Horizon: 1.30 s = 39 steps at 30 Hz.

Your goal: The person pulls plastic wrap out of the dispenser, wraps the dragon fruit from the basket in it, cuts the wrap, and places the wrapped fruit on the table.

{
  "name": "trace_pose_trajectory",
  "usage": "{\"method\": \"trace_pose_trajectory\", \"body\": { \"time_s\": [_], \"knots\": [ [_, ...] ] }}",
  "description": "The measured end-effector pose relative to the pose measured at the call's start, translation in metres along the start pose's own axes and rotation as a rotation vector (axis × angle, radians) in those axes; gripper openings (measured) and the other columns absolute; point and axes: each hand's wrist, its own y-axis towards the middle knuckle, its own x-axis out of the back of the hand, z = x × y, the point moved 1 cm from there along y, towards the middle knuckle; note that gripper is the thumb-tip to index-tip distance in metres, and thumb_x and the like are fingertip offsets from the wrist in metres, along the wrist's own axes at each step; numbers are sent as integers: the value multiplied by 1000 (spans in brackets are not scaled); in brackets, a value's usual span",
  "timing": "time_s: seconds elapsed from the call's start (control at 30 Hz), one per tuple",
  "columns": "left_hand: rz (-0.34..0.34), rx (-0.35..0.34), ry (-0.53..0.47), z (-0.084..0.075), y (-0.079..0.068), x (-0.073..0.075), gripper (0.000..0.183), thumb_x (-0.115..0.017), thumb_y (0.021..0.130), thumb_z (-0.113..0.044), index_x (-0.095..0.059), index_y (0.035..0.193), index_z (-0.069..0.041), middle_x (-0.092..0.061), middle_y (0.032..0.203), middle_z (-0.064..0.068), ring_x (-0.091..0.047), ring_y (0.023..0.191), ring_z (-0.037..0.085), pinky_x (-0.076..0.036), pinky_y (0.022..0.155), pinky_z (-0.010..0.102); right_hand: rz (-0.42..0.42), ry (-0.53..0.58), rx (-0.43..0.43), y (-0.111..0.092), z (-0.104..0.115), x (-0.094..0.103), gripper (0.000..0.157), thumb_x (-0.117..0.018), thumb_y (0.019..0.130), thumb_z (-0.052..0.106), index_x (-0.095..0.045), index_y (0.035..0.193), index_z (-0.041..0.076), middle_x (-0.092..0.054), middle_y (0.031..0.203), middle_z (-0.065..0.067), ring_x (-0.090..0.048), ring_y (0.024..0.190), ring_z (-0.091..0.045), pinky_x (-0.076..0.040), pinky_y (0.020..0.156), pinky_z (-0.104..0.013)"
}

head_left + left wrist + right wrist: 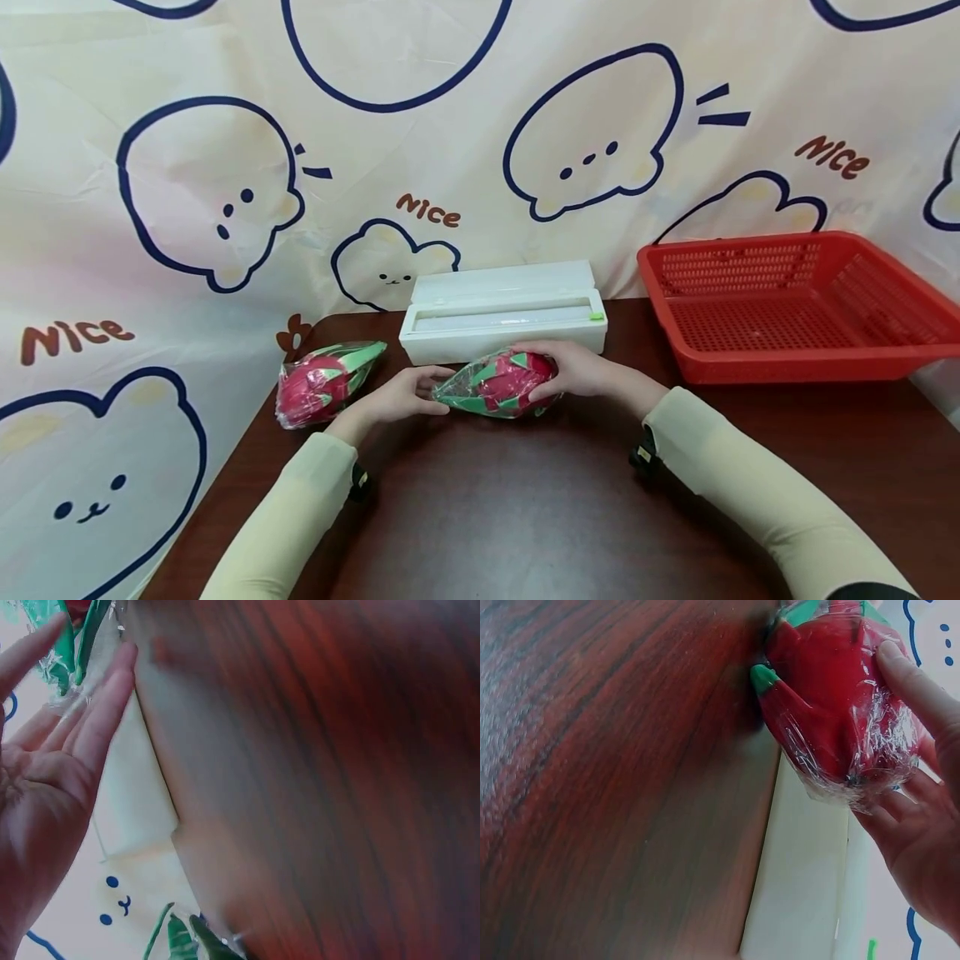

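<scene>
A dragon fruit (504, 382) in clear plastic wrap, red with green scales, is at the middle of the table. My right hand (573, 367) grips its rounded end, thumb on the near side and fingers round the far side, as the right wrist view shows with the wrapped fruit (832, 697). At its leafy tip is my left hand (401, 393), whose fingers (105, 712) are nearly straight beside the green leaves and loose wrap. A second wrapped dragon fruit (318, 385) lies to the left of my left hand.
Just behind the held fruit stands a long white box (504, 342) with its lid up and a roll inside. A red plastic basket (795, 367) is at the back right. The dark wooden table (480, 517) meets a patterned cloth backdrop (465, 150).
</scene>
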Motion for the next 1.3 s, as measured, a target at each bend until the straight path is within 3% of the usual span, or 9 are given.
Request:
{"method": "trace_pose_trajectory", "body": {
  "time_s": [0.23, 0.5, 0.63, 0.8, 0.93, 1.07, 1.3],
  "knots": [
    [-49, -60, -74, -2, 1, 1, 39, -65, 94, -18, -61, 130, -4, -68, 114, 12, -65, 93, 19, -54, 83, 37, -7, -5, 8, 2, -4, 1, 76, -85, 76, 25, -49, 143, 17, -52, 134, -8, -46, 120, -25, -45, 96, -42],
    [-164, -139, 79, -7, 3, -4, 24, -65, 94, -11, -70, 116, -5, -69, 112, 9, -65, 83, 11, -56, 71, 38, -22, -17, 9, 0, -1, 2, 74, -85, 75, 29, -52, 140, 18, -54, 131, -6, -49, 117, -24, -47, 94, -40],
    [-191, -98, 121, -10, 1, -2, 25, -65, 94, -17, -72, 118, -10, -70, 112, 5, -64, 89, 13, -55, 75, 37, -34, -15, 14, 0, 0, 3, 73, -86, 74, 30, -54, 139, 18, -55, 129, -5, -49, 116, -24, -48, 92, -39],
    [-235, -88, 131, -19, -6, 1, 36, -65, 95, -27, -65, 129, -17, -62, 127, 3, -57, 114, 21, -47, 95, 46, -27, -8, 3, 1, -1, 2, 72, -86, 74, 31, -56, 138, 19, -56, 128, -3, -50, 114, -22, -50, 88, -34],
    [-167, -120, 89, -29, -7, -6, 59, -74, 88, -27, -52, 142, -20, -53, 140, 5, -48, 128, 28, -39, 102, 52, -18, -7, -16, 1, -2, 1, 70, -87, 73, 31, -58, 136, 19, -59, 126, -1, -52, 112, -20, -50, 87, -32],
    [-71, -117, 150, -33, -4, -18, 82, -82, 80, -27, -37, 150, -28, -44, 146, 3, -43, 130, 26, -35, 105, 52, -17, -7, -14, 0, -3, 1, 69, -86, 73, 31, -58, 136, 18, -60, 124, -1, -53, 110, -20, -50, 87, -32],
    [-62, -155, 209, -34, 3, -27, 83, -83, 79, -28, -39, 149, -31, -45, 144, 2, -43, 127, 23, -35, 105, 51, -6, 22, -3, 0, -3, 4, 68, -85, 75, 34, -58, 136, 16, -61, 125, -3, -55, 109, -20, -48, 92, -37]
  ]
}}
